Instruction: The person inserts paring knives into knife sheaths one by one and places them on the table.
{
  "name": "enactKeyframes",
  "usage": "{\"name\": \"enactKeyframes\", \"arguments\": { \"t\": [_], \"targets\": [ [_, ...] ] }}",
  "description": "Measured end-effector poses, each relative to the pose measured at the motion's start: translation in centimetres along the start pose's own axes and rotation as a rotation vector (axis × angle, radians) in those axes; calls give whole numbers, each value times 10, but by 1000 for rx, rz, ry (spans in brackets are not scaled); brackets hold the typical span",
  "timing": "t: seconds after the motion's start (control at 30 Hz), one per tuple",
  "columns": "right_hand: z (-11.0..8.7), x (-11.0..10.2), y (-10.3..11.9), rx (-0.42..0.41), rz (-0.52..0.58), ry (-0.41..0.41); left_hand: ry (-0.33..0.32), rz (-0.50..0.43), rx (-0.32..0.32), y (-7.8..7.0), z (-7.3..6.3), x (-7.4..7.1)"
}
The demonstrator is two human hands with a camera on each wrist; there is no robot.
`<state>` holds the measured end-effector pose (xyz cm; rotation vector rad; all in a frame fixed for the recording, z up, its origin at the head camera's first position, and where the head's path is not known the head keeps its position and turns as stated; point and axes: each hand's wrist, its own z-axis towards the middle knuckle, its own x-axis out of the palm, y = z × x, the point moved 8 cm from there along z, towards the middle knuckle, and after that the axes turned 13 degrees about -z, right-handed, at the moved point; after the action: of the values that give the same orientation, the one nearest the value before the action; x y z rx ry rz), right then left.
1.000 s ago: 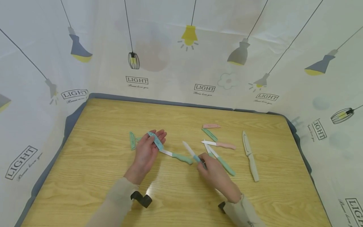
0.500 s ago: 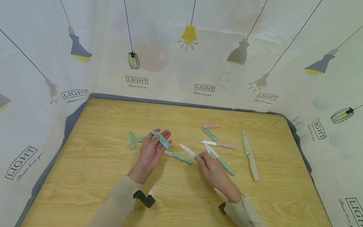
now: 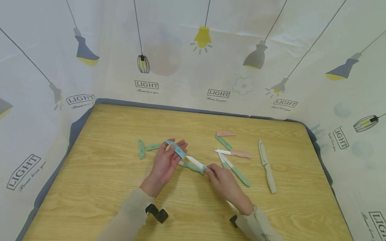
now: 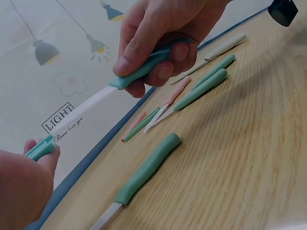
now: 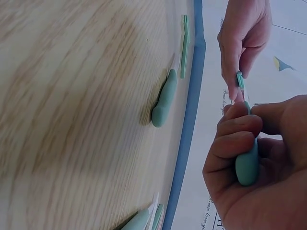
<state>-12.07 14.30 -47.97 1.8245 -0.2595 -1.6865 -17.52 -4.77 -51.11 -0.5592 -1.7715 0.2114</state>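
My left hand (image 3: 161,169), palm up, holds a light-blue blade sheath (image 3: 177,150) with the thumb across it. The right hand (image 3: 227,182) grips a paring knife by its blue-green handle (image 4: 148,67), fingers curled round it. Its white blade (image 3: 195,162) points left, the tip right at the sheath's lower end. Both things are raised over the table in the left wrist view. Beneath them lies a green-handled knife (image 3: 193,167), its blade partly hidden by the left hand in the head view. Two green sheaths (image 3: 141,149) lie left of that hand.
On the wooden table (image 3: 105,187), right of centre, lie a pink sheath (image 3: 225,133), a green sheath (image 3: 224,143), a pink-handled knife (image 3: 240,154) and two green-handled knives (image 3: 241,175) with blades overlapping. A cream knife (image 3: 269,177) lies farther right. Patterned cloth (image 3: 181,77) surrounds the table.
My left hand has moved right with the sheath, uncovering more of a green sheath behind it. The knife in the right hand has shifted left, closing the gap between blade tip and sheath.
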Motion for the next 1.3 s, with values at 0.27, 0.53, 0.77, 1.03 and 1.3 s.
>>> {"name": "enactKeyframes", "arguments": {
  "t": [0.27, 0.53, 0.77, 1.03, 1.3],
  "targets": [
    [3, 4, 0, -1, -33, 1, 3, 9, 1, 2, -1, 2],
    [3, 3, 3, 4, -29, -2, -9, 73, 0, 4, -2, -1],
    [3, 5, 7, 3, -15, 18, -8, 129, 21, 6, -3, -1],
    [6, 7, 8, 18, -8, 14, -12, 159, 31, 10, -4, 1],
    [8, 7, 14, 9, 10, -15, -14, 163, 24, 13, -5, 2]
  ]
}}
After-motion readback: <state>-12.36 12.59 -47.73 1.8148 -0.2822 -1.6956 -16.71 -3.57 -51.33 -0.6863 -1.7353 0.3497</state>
